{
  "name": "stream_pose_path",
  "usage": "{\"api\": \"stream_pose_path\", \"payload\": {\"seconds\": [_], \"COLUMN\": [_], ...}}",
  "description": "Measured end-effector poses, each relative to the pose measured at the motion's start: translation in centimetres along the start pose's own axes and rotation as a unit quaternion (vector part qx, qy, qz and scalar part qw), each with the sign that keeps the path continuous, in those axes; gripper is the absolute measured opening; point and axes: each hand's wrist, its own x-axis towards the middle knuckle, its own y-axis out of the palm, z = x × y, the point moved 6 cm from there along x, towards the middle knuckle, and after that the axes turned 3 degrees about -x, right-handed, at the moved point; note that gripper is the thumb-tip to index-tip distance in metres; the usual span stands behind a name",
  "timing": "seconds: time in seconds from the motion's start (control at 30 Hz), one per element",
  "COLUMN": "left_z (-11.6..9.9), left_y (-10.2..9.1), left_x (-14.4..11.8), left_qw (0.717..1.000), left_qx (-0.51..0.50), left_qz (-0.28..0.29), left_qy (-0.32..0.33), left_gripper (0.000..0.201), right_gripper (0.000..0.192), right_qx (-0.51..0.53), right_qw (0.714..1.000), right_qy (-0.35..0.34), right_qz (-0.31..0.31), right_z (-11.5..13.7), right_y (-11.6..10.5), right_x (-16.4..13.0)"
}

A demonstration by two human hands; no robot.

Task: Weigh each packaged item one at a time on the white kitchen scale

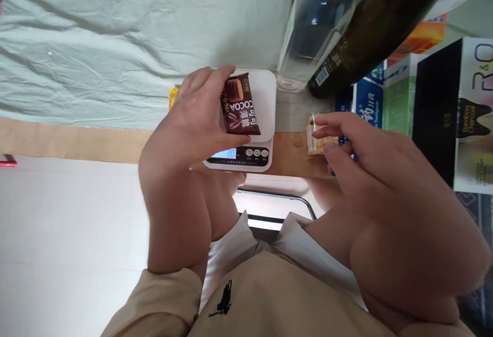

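A brown cocoa snack packet (241, 105) is over the white plate of a digital kitchen scale (266, 82). My left hand (188, 118) holds the packet, fingers along its far edge and thumb at its near edge. The scale's blue display is lit, partly covered by my left thumb. To the right of the scale, my right hand (370, 154) has its thumb and fingers closed on a small clear-wrapped snack (315, 139), pale yellow inside, at the table's wooden edge. A bit of yellow packaging (173, 94) shows behind my left hand, mostly hidden.
A clear bottle (308, 44) with a green cap and a dark bottle (370, 34) stand beyond the right hand. A blue toothpaste box (365, 100), a green box (398, 90) and a black box (435, 111) crowd the right side. Wrinkled pale cloth (115, 34) covers the table.
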Motion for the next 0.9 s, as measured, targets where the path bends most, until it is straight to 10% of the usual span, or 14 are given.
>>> {"api": "stream_pose_path", "payload": {"seconds": [0.27, 0.33, 0.53, 0.9], "left_z": [1.0, 1.1, 3.3, 3.0], "left_y": [1.1, 0.0, -3.0, -2.2], "left_x": [-0.6, -1.0, -1.5, -1.0], "left_qw": [0.994, 0.986, 0.921, 0.898], "left_qx": [-0.053, -0.114, -0.236, -0.285], "left_qz": [0.068, 0.030, -0.235, -0.262], "left_qy": [0.061, 0.116, 0.203, 0.210], "left_gripper": [0.124, 0.119, 0.023, 0.011], "right_gripper": [0.042, 0.045, 0.049, 0.034], "right_qx": [-0.063, -0.061, -0.057, 0.020], "right_qw": [0.996, 0.996, 0.996, 0.998], "right_qy": [0.006, 0.002, 0.006, -0.058], "right_qz": [0.068, 0.063, 0.066, 0.011], "right_z": [2.0, 2.2, 2.9, 3.7], "right_y": [3.3, 3.5, 3.8, 3.7], "right_x": [1.8, 2.0, 2.7, 3.0]}}
